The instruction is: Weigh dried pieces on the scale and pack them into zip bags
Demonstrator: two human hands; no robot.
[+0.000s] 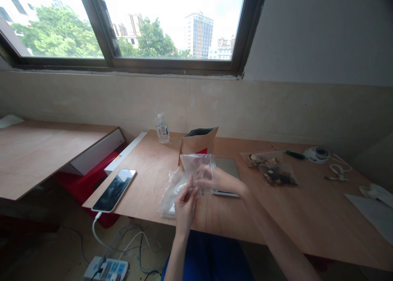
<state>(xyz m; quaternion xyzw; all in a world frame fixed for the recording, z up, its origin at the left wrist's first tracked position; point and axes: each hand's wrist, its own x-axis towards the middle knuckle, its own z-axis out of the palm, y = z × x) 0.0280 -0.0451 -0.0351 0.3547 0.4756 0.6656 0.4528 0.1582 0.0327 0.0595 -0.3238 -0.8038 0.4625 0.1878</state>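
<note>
Near the table's front edge, my left hand [184, 201] is closed, its thumb and fingers pinching the lower part of a clear plastic bag [188, 161]. My right hand [211, 178] reaches to the same bag from the right. Its fingers are smeared by motion and partly seen through the plastic, so their grip and whether they are inside the bag are unclear. Further crumpled clear plastic bags [170, 197] lie on the table just left of my left hand. Behind the held bag stands an open brown paper pouch [198, 142]. A flat grey device [229, 168] lies partly under my right wrist.
A phone [114, 191] on a charging cable and a water bottle [162, 129] are to the left. On the right lie two bags of small parts [265, 157] [278, 175], a green-handled screwdriver [296, 154], a white dome camera [317, 154] and a power strip [107, 268] on the floor.
</note>
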